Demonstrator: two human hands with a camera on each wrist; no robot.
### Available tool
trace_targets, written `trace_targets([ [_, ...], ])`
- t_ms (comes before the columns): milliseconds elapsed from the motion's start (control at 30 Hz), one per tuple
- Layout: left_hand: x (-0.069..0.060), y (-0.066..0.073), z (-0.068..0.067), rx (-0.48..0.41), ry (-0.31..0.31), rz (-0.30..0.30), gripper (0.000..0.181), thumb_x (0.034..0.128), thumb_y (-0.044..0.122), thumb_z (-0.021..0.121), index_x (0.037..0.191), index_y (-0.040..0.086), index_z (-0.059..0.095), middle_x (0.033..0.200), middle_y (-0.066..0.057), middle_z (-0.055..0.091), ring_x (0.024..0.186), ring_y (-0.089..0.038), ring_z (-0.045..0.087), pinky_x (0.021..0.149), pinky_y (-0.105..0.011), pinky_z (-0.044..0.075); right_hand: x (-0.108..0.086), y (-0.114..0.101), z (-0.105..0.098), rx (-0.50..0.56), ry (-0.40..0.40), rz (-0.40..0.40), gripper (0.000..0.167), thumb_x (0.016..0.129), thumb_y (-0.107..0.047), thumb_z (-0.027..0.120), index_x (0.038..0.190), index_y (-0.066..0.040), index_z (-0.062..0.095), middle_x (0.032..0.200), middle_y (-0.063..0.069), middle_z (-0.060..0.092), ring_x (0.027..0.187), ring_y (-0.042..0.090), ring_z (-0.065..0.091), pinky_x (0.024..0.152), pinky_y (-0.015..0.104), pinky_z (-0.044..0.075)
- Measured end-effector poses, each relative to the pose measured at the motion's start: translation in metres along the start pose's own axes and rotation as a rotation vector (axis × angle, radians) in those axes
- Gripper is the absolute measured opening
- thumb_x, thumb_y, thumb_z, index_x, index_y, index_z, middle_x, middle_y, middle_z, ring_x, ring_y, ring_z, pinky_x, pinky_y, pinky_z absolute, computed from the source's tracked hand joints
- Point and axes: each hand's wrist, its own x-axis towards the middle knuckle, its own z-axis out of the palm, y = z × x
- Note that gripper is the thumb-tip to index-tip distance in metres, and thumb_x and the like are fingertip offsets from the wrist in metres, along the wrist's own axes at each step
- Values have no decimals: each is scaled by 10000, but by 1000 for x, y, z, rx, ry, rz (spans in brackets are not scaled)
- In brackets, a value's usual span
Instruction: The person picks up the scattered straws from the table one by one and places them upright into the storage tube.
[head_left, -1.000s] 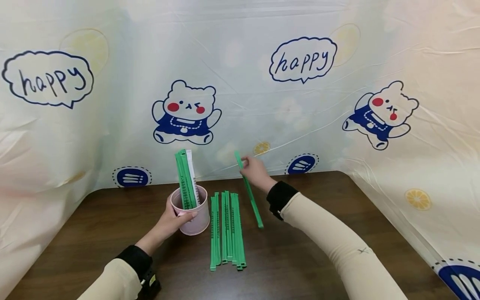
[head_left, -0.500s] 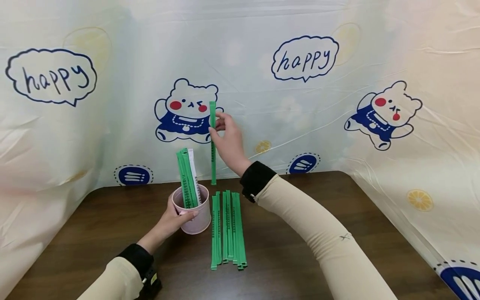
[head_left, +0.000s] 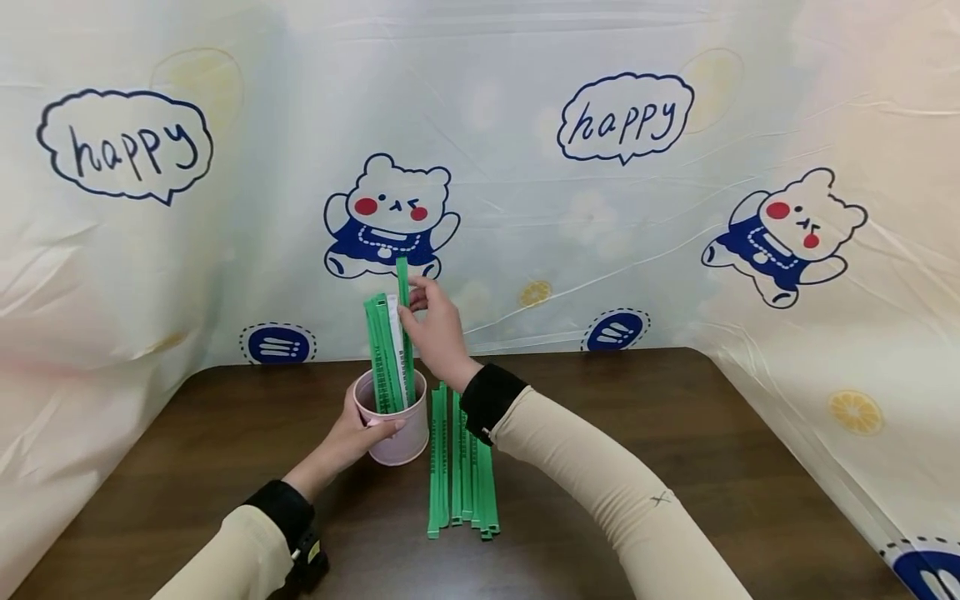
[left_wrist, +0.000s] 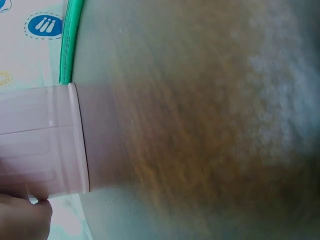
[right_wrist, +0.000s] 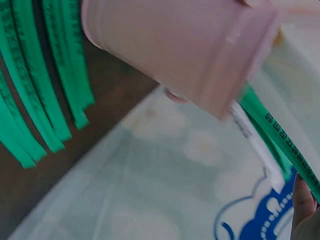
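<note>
My left hand (head_left: 341,437) grips the pink cup (head_left: 397,446), thumb across its front and fingers behind it. Inside the cup stand several long, narrow green packets (head_left: 381,354) with dark print, and a white one (head_left: 401,362) beside them. My right hand (head_left: 441,333) pinches one more green packet (head_left: 402,275) near its upper part. That packet is upright, its lower end within the cup's rim at the right side. In the right wrist view only part of the hand (right_wrist: 302,202) shows, at the corner. What the packets contain cannot be seen.
Right of the cup, several green packets (head_left: 437,475) lie side by side on the dark wooden table (head_left: 600,433), their far ends partly hidden by my right wrist. Behind the table hangs a pale cloth (head_left: 510,208) printed with bears and the word happy.
My right hand has brought the green packet from the table's right side, up and leftward, then down into the cup. The left hand has kept its hold on the cup.
</note>
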Motion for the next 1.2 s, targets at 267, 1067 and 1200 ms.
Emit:
trace_targets([
  [267,4,0,0,-9,-16,22,1032,928,211,665,1593,45,-107,1637,-276,107,1480,-462,227,1223,-682,261,-18,26,14,-49,-54,53,448,1011,-47,593,1439,15,477,1199,200,630,1098,299,629,946,334,531],
  [1067,4,-2,0,-11,0,6,1023,926,196,666,1601,84,-94,1653,-269,93,1503,-463,202,1228,-700,213,-17,44,-11,-121,-142,122,400,1022,-94,584,1408,-14,519,1231,188,617,1142,305,629,967,363,529],
  [1200,4,-2,0,-5,7,4,1029,924,200,671,1604,87,-93,1653,-269,98,1505,-459,200,1228,-701,212,-16,49,-22,-127,-133,131,394,1015,-97,597,1392,-2,532,1223,196,623,1138,315,633,952,373,539],
])
